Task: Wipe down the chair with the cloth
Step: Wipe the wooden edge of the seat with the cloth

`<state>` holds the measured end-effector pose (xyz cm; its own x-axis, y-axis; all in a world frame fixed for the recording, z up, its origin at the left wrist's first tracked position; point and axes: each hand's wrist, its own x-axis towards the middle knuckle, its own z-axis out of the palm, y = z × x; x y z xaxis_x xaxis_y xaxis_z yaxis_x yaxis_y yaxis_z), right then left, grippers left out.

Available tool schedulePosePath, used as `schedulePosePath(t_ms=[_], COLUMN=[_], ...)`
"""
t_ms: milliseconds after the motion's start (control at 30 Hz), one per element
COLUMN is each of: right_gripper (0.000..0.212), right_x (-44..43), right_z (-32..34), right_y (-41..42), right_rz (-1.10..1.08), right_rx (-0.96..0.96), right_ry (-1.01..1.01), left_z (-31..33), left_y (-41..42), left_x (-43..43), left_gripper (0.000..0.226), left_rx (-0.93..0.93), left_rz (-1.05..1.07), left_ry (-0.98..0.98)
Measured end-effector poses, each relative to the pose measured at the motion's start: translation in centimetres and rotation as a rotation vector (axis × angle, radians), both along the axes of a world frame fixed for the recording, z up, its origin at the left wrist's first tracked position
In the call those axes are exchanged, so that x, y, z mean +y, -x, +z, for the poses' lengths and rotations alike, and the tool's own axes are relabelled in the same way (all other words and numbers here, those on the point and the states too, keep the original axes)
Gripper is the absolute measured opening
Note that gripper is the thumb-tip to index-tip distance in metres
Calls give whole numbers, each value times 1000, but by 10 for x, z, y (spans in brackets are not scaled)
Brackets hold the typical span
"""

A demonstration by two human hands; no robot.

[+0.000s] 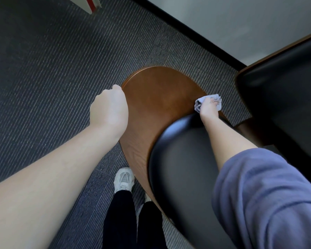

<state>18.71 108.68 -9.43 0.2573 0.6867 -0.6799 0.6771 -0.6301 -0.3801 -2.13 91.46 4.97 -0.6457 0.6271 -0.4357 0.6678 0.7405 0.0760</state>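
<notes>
Fingers of the right hand (208,108) clenched round the cloth (198,105), pressing it on the right edge of the chair (158,97) back (wood shell, just above the black pad (183,159)). Left hand (109,110) fingers curl over the shell's left edge, gripping it. Second chair (285,97) near, on the right. Carpet (43,69) below.

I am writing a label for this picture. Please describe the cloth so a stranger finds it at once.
Find the brown wooden chair back in the middle. At its right edge, the right hand grips the cloth. It alone is pale grey and crumpled.
</notes>
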Motion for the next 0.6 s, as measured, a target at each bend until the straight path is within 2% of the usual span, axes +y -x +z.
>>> schedulePosePath(t_ms=[33, 67, 100, 167, 233, 367, 467, 533, 600], right_gripper=[89, 66, 51, 51, 48, 27, 35, 44, 52], right_x=[0, -4, -6, -12, -13, -19, -26, -28, -31], right_z=[5, 3, 2, 6, 9, 6, 5, 2, 1], right_y=[-4, -13, -19, -31, -41, -54, -65, -71, -72], right_rz=[-9, 118, 110, 243, 347, 372, 614, 814, 909], right_rx=[-14, -104, -103, -29, 15, 66, 58, -12, -81], right_ry=[-59, -139, -138, -72, -160, -290, -331, -261, -167], left_z=[-2, -2, -3, -1, -2, 0, 0, 1, 1], left_y=[1, 1, 3, 3, 3, 4, 4, 4, 4], left_x=[-1, -1, -2, -2, -3, -4, -5, -5, -5], left_gripper=[18, 16, 16, 14, 11, 9, 11, 12, 15], left_rx=[-2, -9, -2, -17, -20, -20, -13, -6, 0], left_rz=[16, 8, 16, 11, 0, -18, -13, -16, -20], left_ry=[-9, -21, -31, -55, -79, -121, -138, -137, -138])
